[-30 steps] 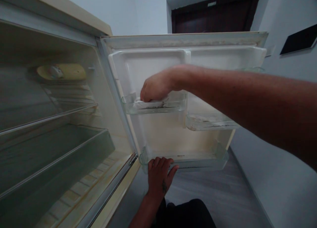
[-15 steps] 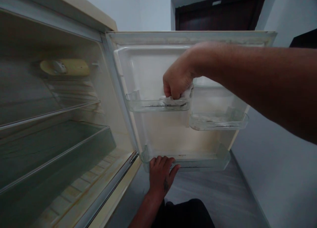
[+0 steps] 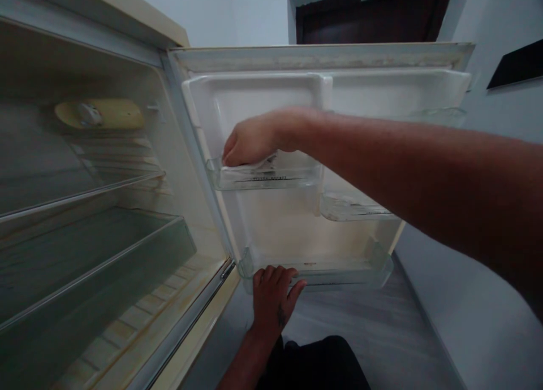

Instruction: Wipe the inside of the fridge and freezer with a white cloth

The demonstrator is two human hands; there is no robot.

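A person's right hand [image 3: 250,142] clenches a white cloth [image 3: 254,167] in the upper left door shelf [image 3: 265,179] of an open refrigerator [image 3: 322,56], center of the frame. The fingers curl down over the cloth, which lies bunched along the inside of the shelf's clear plastic front. The left hand [image 3: 274,299], at bottom center with a small tattoo on its back, grasps nothing visible: its fingers lie spread against the front of the lowest door bin [image 3: 316,278], with the thumb angled out to the right. The right forearm [image 3: 424,181] crosses from the right edge of the frame, passing above a second clear shelf [image 3: 356,208], set lower and to the right of the first. The door's cream-white liner [image 3: 275,226] shows yellowed staining above the lowest bin. At left are the refrigerator's clear shelves [image 3: 93,248], with a pale yellow oval fitting [image 3: 99,115] on the inner wall at upper left. A dark brown door [image 3: 369,17] stands at top right, gray flooring [image 3: 360,322] runs along the lower right, and black shorts [image 3: 314,367] show at the bottom edge.
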